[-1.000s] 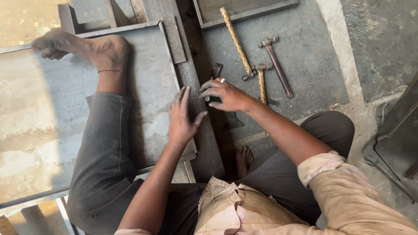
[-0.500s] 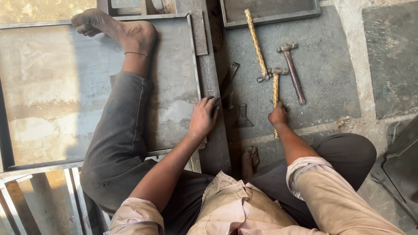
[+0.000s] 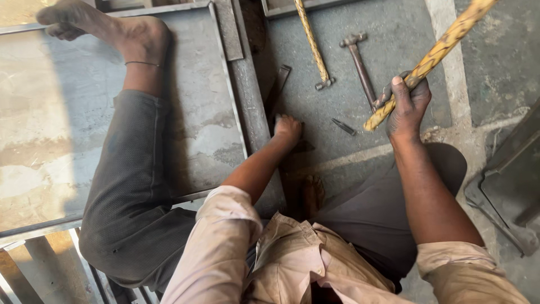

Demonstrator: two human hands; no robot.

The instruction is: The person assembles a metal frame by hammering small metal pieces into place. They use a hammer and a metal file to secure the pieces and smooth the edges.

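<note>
My right hand point(image 3: 408, 104) is shut around the lower end of a yellow wooden hammer handle point(image 3: 444, 45), which is raised and slants up to the top right; its head is out of frame. My left hand point(image 3: 288, 128) rests low on the floor just right of a long grey steel bar point(image 3: 250, 107), with its fingers curled on a small dark metal piece point(image 3: 304, 146). A small dark punch point(image 3: 343, 126) lies on the floor between my two hands.
A second yellow-handled hammer point(image 3: 312, 42) and an all-metal hammer point(image 3: 360, 65) lie on the concrete ahead. My left leg stretches across a framed grey steel sheet point(image 3: 67, 124). A dark flat strip point(image 3: 278, 84) leans by the bar. A metal frame point(image 3: 506, 186) stands at right.
My right hand took a hammer off the floor and lifted it toward me. My left hand slid off the steel bar to the dark piece at its right.
</note>
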